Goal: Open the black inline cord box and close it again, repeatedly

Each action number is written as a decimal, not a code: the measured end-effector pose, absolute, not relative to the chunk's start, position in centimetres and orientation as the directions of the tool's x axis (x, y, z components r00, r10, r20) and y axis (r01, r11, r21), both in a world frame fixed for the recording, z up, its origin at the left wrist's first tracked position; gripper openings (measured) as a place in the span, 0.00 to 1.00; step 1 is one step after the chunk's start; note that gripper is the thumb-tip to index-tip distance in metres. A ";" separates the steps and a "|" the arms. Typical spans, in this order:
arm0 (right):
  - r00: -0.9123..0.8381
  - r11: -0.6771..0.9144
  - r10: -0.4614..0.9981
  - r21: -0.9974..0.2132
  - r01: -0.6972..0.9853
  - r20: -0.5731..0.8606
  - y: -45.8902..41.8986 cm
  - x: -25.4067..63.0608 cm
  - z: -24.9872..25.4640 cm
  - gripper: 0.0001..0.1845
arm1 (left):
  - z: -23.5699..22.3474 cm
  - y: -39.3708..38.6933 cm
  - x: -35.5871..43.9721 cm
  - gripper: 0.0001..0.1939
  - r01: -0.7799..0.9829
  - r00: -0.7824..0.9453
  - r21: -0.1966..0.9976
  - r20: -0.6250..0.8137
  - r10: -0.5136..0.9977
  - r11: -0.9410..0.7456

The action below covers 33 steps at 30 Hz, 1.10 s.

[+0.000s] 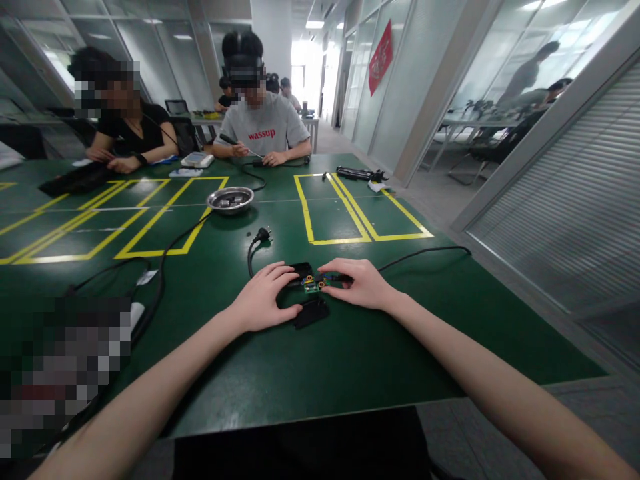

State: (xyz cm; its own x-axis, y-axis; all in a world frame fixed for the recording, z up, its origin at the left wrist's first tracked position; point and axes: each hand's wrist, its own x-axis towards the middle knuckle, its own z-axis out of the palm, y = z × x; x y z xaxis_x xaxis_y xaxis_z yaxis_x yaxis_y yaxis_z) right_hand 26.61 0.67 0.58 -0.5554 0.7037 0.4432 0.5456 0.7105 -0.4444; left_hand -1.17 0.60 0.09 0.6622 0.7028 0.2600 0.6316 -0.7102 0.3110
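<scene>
A small green circuit board with yellow-ringed coils lies on the green table between my hands. Next to it are two black plastic case halves, the upper half behind the board and the lower half in front. My left hand curves around the board's left side, fingers apart, its fingertips by the upper half and its thumb at the edge of the lower one. On the right, my right hand has thumb and fingers around a black cable end at the board. Its exact contact is partly hidden.
A power plug on a black cord lies behind my left hand. Farther back stands a metal bowl with small metal parts. Yellow tape outlines mark the table. Two people sit across, one with a screwdriver-like tool.
</scene>
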 end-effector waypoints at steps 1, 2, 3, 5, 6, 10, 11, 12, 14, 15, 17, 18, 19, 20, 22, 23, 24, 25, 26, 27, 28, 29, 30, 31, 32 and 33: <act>-0.551 0.693 0.721 -0.421 0.585 0.420 0.8 26.8 0.6 0.14 | 0.1 0.7 -1.2 0.32 0.640 0.655 0.316 0.251 0.713 -0.700; -0.543 0.671 0.741 -0.400 0.625 0.394 1.1 27.0 0.6 0.13 | 0.2 0.7 -1.3 0.33 0.648 0.650 0.322 0.240 0.721 -0.691; -0.530 0.645 0.763 -0.384 0.661 0.370 1.3 27.2 0.5 0.12 | 0.2 0.8 -1.3 0.34 0.653 0.645 0.329 0.232 0.728 -0.683; -0.483 0.589 0.806 -0.373 0.717 0.342 1.8 27.7 0.4 0.11 | 0.4 0.9 -1.4 0.35 0.655 0.637 0.347 0.224 0.738 -0.671; -0.454 0.561 0.824 -0.381 0.734 0.339 2.0 27.9 0.3 0.11 | 0.5 1.0 -1.4 0.35 0.654 0.634 0.359 0.221 0.741 -0.666; -0.420 0.544 0.838 -0.477 0.690 0.348 2.4 28.5 0.1 0.07 | 0.6 1.3 -1.6 0.35 0.648 0.626 0.391 0.214 0.750 -0.653; -0.445 0.564 0.826 -0.499 0.658 0.346 2.3 28.4 0.0 0.06 | 0.5 1.4 -1.6 0.34 0.648 0.624 0.393 0.218 0.750 -0.653; -0.475 0.585 0.810 -0.516 0.626 0.343 2.1 28.2 -0.1 0.07 | 0.4 1.5 -1.7 0.34 0.647 0.623 0.393 0.221 0.750 -0.653; -0.527 0.620 0.780 -0.536 0.573 0.338 1.8 27.3 -0.3 0.12 | 0.2 1.6 -1.7 0.34 0.644 0.622 0.394 0.228 0.749 -0.656; -0.540 0.630 0.769 -0.544 0.554 0.342 1.5 26.8 -0.5 0.13 | 0.1 1.6 -1.7 0.34 0.641 0.623 0.395 0.232 0.747 -0.658; -0.538 0.648 0.755 -0.557 0.520 0.375 1.2 25.5 -0.7 0.13 | 0.0 1.7 -1.7 0.35 0.630 0.627 0.400 0.243 0.740 -0.666; -0.533 0.659 0.746 -0.561 0.501 0.399 1.0 24.9 -0.8 0.12 | -0.1 1.7 -1.7 0.35 0.620 0.632 0.404 0.252 0.733 -0.673; -0.529 0.672 0.734 -0.562 0.482 0.426 0.9 24.4 -0.8 0.11 | 0.0 1.7 -1.7 0.35 0.604 0.638 0.409 0.266 0.723 -0.684; -0.522 0.685 0.724 -0.560 0.465 0.452 0.8 24.0 -0.8 0.11 | 0.0 1.7 -1.7 0.34 0.583 0.645 0.416 0.286 0.709 -0.698; -0.505 0.701 0.710 -0.557 0.445 0.490 0.6 23.7 -0.7 0.10 | 0.4 1.7 -1.8 0.29 0.531 0.642 0.430 0.358 0.678 -0.730; -0.496 0.702 0.710 -0.558 0.442 0.500 0.5 23.7 -0.7 0.09 | 0.6 1.7 -1.9 0.25 0.508 0.631 0.434 0.400 0.665 -0.744; -0.492 0.701 0.711 -0.560 0.442 0.502 0.5 23.7 -0.6 0.09 | 0.8 1.7 -2.0 0.21 0.491 0.613 0.439 0.439 0.657 -0.752; -0.492 0.699 0.712 -0.563 0.441 0.500 0.4 23.8 -0.6 0.09 | 1.0 1.8 -2.1 0.17 0.488 0.592 0.445 0.464 0.659 -0.751; -0.495 0.698 0.713 -0.565 0.440 0.497 0.4 23.9 -0.5 0.08 | 1.2 1.8 -2.2 0.13 0.487 0.595 0.454 0.453 0.664 -0.746; -0.497 0.698 0.714 -0.566 0.439 0.493 0.4 24.0 -0.5 0.08 | 1.3 1.9 -2.3 0.10 0.485 0.611 0.468 0.423 0.669 -0.739; -0.500 0.696 0.715 -0.567 0.440 0.489 0.4 24.0 -0.5 0.08 | 1.3 2.0 -2.4 0.09 0.492 0.624 0.479 0.389 0.678 -0.727; -0.501 0.693 0.718 -0.569 0.443 0.484 0.4 24.0 -0.5 0.08 | 1.2 2.1 -2.5 0.08 0.500 0.636 0.486 0.356 0.685 -0.717; -0.505 0.690 0.720 -0.569 0.447 0.476 0.4 24.1 -0.5 0.09 | 1.1 2.1 -2.5 0.09 0.511 0.642 0.489 0.331 0.692 -0.707; -0.513 0.688 0.721 -0.566 0.454 0.465 0.4 24.1 -0.5 0.11 | 0.9 2.2 -2.6 0.09 0.522 0.643 0.486 0.316 0.697 -0.701; -0.522 0.688 0.721 -0.557 0.465 0.455 0.3 24.1 -0.4 0.14 | 0.7 2.3 -2.6 0.09 0.532 0.641 0.480 0.310 0.702 -0.698; -0.531 0.692 0.718 -0.536 0.483 0.450 0.3 24.2 -0.4 0.18 | 0.5 2.4 -2.6 0.08 0.542 0.637 0.473 0.308 0.707 -0.694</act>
State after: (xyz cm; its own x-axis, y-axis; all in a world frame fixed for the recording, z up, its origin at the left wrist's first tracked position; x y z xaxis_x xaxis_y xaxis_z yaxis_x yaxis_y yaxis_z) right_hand 24.17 0.29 -0.39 -0.5309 0.7183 0.4497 0.4828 0.6925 -0.5361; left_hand -2.62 2.44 0.53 0.6369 0.7069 0.3078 0.5422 -0.6945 0.4730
